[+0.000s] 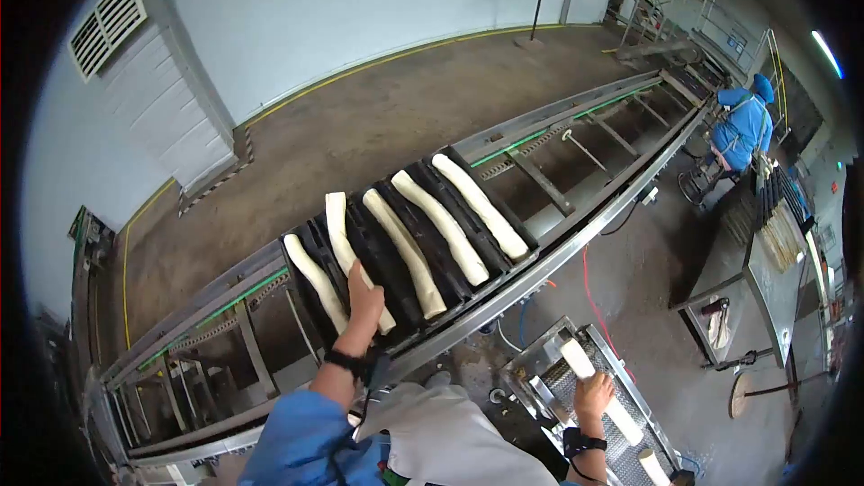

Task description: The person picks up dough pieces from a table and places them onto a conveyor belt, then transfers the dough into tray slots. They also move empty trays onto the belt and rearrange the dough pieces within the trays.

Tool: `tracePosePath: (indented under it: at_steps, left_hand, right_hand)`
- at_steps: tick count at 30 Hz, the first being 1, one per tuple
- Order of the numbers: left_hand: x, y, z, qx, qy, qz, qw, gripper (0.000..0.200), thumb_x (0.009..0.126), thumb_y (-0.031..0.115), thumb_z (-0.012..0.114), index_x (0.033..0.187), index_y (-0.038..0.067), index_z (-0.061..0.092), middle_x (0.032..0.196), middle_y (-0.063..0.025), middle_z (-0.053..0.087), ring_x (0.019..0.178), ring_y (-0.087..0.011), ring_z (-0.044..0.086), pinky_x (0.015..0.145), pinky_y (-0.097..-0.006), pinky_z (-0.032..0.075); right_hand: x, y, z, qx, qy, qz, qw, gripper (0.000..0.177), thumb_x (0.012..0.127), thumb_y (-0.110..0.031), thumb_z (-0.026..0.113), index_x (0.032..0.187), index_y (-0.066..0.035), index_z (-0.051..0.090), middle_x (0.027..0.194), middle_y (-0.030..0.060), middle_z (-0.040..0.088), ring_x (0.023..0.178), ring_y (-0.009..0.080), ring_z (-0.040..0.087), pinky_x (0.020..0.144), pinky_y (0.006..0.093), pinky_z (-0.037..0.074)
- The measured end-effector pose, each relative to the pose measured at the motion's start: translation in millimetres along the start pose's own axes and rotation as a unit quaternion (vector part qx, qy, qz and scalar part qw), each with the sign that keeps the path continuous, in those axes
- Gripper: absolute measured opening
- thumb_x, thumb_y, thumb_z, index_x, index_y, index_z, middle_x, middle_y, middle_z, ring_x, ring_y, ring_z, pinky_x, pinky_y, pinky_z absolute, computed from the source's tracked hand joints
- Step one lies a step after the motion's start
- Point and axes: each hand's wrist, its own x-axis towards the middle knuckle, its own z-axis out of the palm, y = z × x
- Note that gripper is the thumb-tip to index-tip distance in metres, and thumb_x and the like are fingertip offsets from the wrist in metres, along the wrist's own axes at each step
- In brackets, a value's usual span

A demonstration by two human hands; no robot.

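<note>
Dough log [340, 234] lies lengthwise in the second groove of the black tray [396, 297]. The left hand [364, 295] grasps its near end, likely to steady the soft piece so it lies straight. Four other logs [430, 229] fill neighbouring grooves, kept apart by the ridges. The right hand [594, 393] is closed on a second dough log [623, 421] on the mesh feed belt [560, 385]. The tray rides a long steel conveyor surface [576, 243]. Bare concrete floor [405, 99], pale wall [315, 9]. A blue-clad co-worker [742, 126] stands far down the line.
</note>
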Motion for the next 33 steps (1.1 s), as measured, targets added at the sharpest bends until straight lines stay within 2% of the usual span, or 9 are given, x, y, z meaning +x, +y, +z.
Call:
tracePosePath:
  at_steps: [6, 8, 9, 12, 16, 19, 22, 26, 33]
  left_hand:
    - [-4, -12, -19, 0.136, 0.111, -0.082, 0.981, 0.059, 0.071, -0.002, 0.057, 0.128, 0.001, 0.046, 0.130, -0.0183, 0.037, 0.122, -0.0356, 0.043, 0.102, -0.0370, 0.039]
    - [-14, -22, -45, 0.108, -0.055, -0.110, 0.987, 0.058, 0.070, 0.005, 0.066, 0.125, 0.000, 0.049, 0.126, -0.0176, 0.042, 0.120, -0.0360, 0.045, 0.101, -0.0376, 0.040]
    - [-36, -27, -45, 0.104, 0.031, -0.037, 0.993, 0.060, 0.068, 0.011, 0.073, 0.122, -0.001, 0.052, 0.121, -0.0189, 0.049, 0.119, -0.0371, 0.046, 0.101, -0.0392, 0.040]
    - [-82, -1, -52, 0.188, 0.065, 0.038, 0.979, 0.060, 0.067, 0.013, 0.074, 0.122, 0.001, 0.052, 0.121, -0.0217, 0.052, 0.122, -0.0386, 0.044, 0.103, -0.0422, 0.038]
    - [-110, 46, -42, 0.208, 0.003, 0.162, 0.965, 0.054, 0.072, 0.010, 0.069, 0.123, 0.005, 0.053, 0.128, -0.0213, 0.050, 0.124, -0.0394, 0.043, 0.107, -0.0459, 0.034]
    - [-113, 68, -22, 0.128, -0.063, 0.130, 0.981, 0.049, 0.076, 0.008, 0.066, 0.123, 0.005, 0.054, 0.127, -0.0188, 0.053, 0.123, -0.0359, 0.047, 0.106, -0.0420, 0.036]
    - [-110, 77, 10, 0.071, -0.119, 0.118, 0.983, 0.045, 0.079, 0.005, 0.064, 0.123, 0.003, 0.055, 0.125, -0.0142, 0.057, 0.121, -0.0290, 0.052, 0.104, -0.0377, 0.039]
    - [-122, 94, 56, 0.013, -0.203, 0.128, 0.971, 0.042, 0.081, -0.002, 0.061, 0.122, 0.001, 0.056, 0.123, -0.0122, 0.060, 0.118, -0.0228, 0.056, 0.102, -0.0359, 0.042]
    - [-137, 54, 127, -0.106, -0.357, 0.150, 0.916, 0.042, 0.080, -0.011, 0.058, 0.120, 0.000, 0.056, 0.120, -0.0120, 0.061, 0.117, -0.0213, 0.057, 0.103, -0.0346, 0.042]
  right_hand:
    - [13, -39, 0, 0.044, 0.015, -0.066, 0.997, 0.058, 0.065, -0.022, 0.073, 0.118, -0.007, 0.053, 0.111, 0.0174, 0.053, 0.110, 0.0373, 0.051, 0.097, 0.0504, 0.039]
    - [16, -57, -13, 0.063, 0.023, -0.076, 0.995, 0.054, 0.065, -0.023, 0.073, 0.113, -0.007, 0.055, 0.109, 0.0168, 0.056, 0.109, 0.0366, 0.053, 0.095, 0.0503, 0.041]
    - [21, -65, -15, 0.051, -0.016, -0.068, 0.996, 0.051, 0.066, -0.023, 0.073, 0.112, -0.007, 0.057, 0.109, 0.0172, 0.058, 0.108, 0.0367, 0.054, 0.094, 0.0489, 0.043]
    - [33, -71, 12, 0.036, -0.039, -0.077, 0.996, 0.045, 0.067, -0.024, 0.073, 0.106, -0.007, 0.059, 0.101, 0.0176, 0.064, 0.098, 0.0380, 0.060, 0.086, 0.0459, 0.049]
    - [31, -73, 2, 0.164, -0.014, -0.083, 0.983, 0.036, 0.072, -0.020, 0.072, 0.100, -0.005, 0.057, 0.090, 0.0141, 0.065, 0.083, 0.0346, 0.064, 0.076, 0.0413, 0.052]
    - [-2, -69, -60, 0.652, -0.089, 0.057, 0.751, 0.024, 0.076, -0.008, 0.067, 0.097, -0.006, 0.055, 0.092, 0.0033, 0.061, 0.086, 0.0164, 0.059, 0.076, 0.0318, 0.046]
    - [-35, -32, -94, 0.861, 0.012, 0.048, 0.506, 0.041, 0.073, -0.001, 0.066, 0.113, -0.002, 0.056, 0.097, 0.0080, 0.063, 0.092, 0.0220, 0.061, 0.088, 0.0352, 0.047]
    - [-104, 56, -122, 0.898, 0.181, 0.058, 0.398, 0.039, 0.070, -0.003, 0.066, 0.108, 0.002, 0.057, 0.090, 0.0120, 0.062, 0.084, 0.0240, 0.061, 0.089, 0.0414, 0.050]
    - [-215, 169, -222, 0.660, 0.481, 0.125, 0.563, 0.032, 0.073, -0.010, 0.071, 0.099, 0.002, 0.059, 0.081, 0.0061, 0.056, 0.074, 0.0167, 0.056, 0.073, 0.0292, 0.046]
